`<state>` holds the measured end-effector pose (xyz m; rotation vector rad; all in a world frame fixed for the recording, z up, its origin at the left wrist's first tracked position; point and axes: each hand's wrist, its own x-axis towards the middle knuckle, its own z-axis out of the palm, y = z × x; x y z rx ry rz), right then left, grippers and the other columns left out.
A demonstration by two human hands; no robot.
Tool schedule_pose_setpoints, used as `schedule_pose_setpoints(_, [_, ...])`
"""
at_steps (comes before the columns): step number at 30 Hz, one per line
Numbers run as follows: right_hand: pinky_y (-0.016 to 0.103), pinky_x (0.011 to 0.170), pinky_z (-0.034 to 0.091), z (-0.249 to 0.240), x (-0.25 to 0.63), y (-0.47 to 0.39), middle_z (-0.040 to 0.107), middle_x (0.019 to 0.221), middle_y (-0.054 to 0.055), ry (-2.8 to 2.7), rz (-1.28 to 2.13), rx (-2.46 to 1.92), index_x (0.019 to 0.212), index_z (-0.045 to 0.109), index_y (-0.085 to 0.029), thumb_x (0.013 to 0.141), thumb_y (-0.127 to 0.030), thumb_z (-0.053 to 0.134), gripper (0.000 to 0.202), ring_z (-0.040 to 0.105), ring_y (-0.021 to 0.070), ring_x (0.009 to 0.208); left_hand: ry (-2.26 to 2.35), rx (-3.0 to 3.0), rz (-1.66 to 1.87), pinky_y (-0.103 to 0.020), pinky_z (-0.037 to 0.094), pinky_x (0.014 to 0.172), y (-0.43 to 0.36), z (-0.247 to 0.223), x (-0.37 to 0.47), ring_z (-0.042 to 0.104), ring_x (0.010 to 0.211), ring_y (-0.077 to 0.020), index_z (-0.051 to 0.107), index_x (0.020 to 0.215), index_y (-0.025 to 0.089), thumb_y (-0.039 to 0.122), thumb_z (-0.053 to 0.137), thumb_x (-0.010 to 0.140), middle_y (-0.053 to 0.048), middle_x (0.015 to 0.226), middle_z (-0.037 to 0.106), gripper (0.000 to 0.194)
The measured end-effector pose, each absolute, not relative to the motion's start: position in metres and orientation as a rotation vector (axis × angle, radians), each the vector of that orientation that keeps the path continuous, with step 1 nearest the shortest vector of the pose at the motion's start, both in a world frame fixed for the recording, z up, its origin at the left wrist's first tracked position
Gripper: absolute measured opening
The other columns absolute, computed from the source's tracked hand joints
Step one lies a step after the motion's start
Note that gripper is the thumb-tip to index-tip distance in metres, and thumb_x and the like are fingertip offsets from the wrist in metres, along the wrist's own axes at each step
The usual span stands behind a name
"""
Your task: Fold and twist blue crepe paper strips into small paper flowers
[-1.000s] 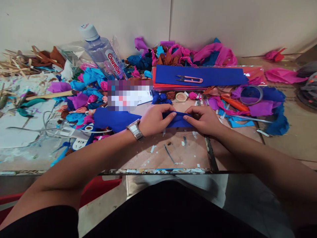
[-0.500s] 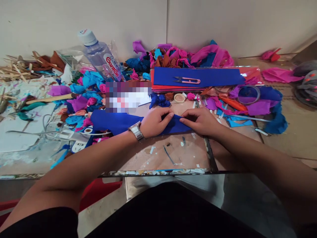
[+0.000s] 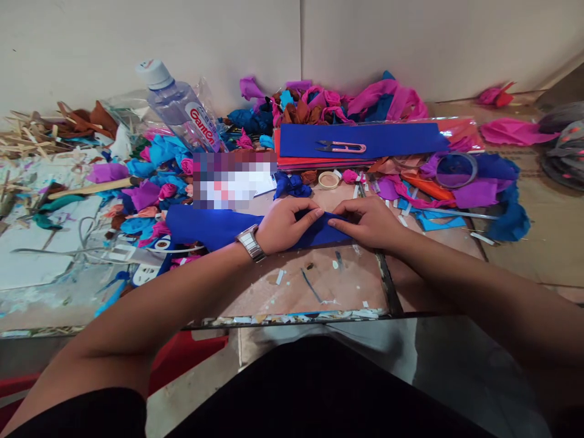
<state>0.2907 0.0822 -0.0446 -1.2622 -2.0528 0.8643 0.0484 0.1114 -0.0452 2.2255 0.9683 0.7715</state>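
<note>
A long strip of dark blue paper [image 3: 210,226] lies across the table in front of me, its right part under both hands. My left hand [image 3: 289,225], with a metal watch at the wrist, pinches the strip's upper edge between thumb and fingers. Close beside it on the right, my right hand [image 3: 365,223] pinches the same edge near the strip's right end. Just beyond the hands sit a crumpled blue piece [image 3: 292,185] and a roll of tape [image 3: 328,180]. Pink-handled thread snips [image 3: 341,147] rest on a flat blue sheet [image 3: 396,140].
A tilted plastic bottle [image 3: 177,109] stands at the back left among crumpled coloured paper. Wooden sticks [image 3: 31,137] are heaped at the far left. A white cable and a white device [image 3: 148,267] lie left of the strip. A larger tape roll [image 3: 456,170] is at the right.
The view has shifted slightly. My right hand has moved a little closer to my left hand, and both still pinch the blue strip.
</note>
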Motion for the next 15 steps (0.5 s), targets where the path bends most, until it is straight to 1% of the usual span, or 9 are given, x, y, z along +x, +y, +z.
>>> schedule_pose_setpoints(4, [0.030, 0.056, 0.041, -0.0457, 0.2910, 0.0833, 0.071, 0.068, 0.001, -2.033, 0.862, -1.262, 0.086, 0.076, -0.020, 0.092, -0.044, 0.072, 0.025, 0.058, 0.0156, 0.058, 0.980, 2.241, 0.787, -0.029, 0.045, 0.067, 0.1122, -0.0458, 0.0490, 0.062, 0.069, -0.0140, 0.077, 0.091, 0.018, 0.051, 0.051, 0.107, -0.001, 0.079, 0.074, 0.044])
schedule_pose_setpoints(8, [0.030, 0.056, 0.040, -0.0452, 0.2911, 0.0830, 0.071, 0.069, 0.001, -2.024, 0.858, -1.244, 0.090, 0.078, -0.019, 0.093, -0.047, 0.071, 0.029, 0.058, 0.0153, 0.058, 0.989, 2.244, 0.790, -0.029, 0.043, 0.065, 0.1121, -0.0449, 0.0500, 0.058, 0.065, -0.0133, 0.076, 0.087, 0.018, 0.051, 0.050, 0.107, -0.001, 0.074, 0.072, 0.046])
schedule_pose_setpoints(10, [0.030, 0.057, 0.040, -0.0450, 0.2909, 0.0826, 0.070, 0.068, 0.001, -2.035, 0.834, -1.243, 0.087, 0.078, -0.019, 0.095, -0.048, 0.068, 0.032, 0.057, 0.0151, 0.058, 0.976, 2.230, 0.786, -0.030, 0.046, 0.068, 0.1111, -0.0439, 0.0505, 0.062, 0.069, -0.0141, 0.077, 0.090, 0.018, 0.051, 0.052, 0.107, -0.002, 0.079, 0.075, 0.045])
schedule_pose_setpoints(13, [0.030, 0.057, 0.040, -0.0460, 0.2902, 0.0822, 0.070, 0.067, 0.001, -2.043, 0.813, -1.251, 0.084, 0.077, -0.020, 0.098, -0.048, 0.064, 0.034, 0.056, 0.0153, 0.059, 0.949, 2.201, 0.810, -0.031, 0.052, 0.080, 0.1089, -0.0428, 0.0511, 0.071, 0.084, -0.0175, 0.079, 0.101, 0.020, 0.051, 0.061, 0.103, -0.004, 0.096, 0.081, 0.036])
schedule_pose_setpoints(15, [0.030, 0.058, 0.040, -0.0471, 0.2897, 0.0822, 0.071, 0.069, 0.001, -2.049, 0.798, -1.252, 0.085, 0.078, -0.020, 0.098, -0.049, 0.064, 0.034, 0.057, 0.0156, 0.060, 0.948, 2.182, 0.841, -0.031, 0.054, 0.083, 0.1076, -0.0426, 0.0513, 0.073, 0.088, -0.0187, 0.080, 0.102, 0.021, 0.051, 0.065, 0.100, -0.004, 0.099, 0.082, 0.034])
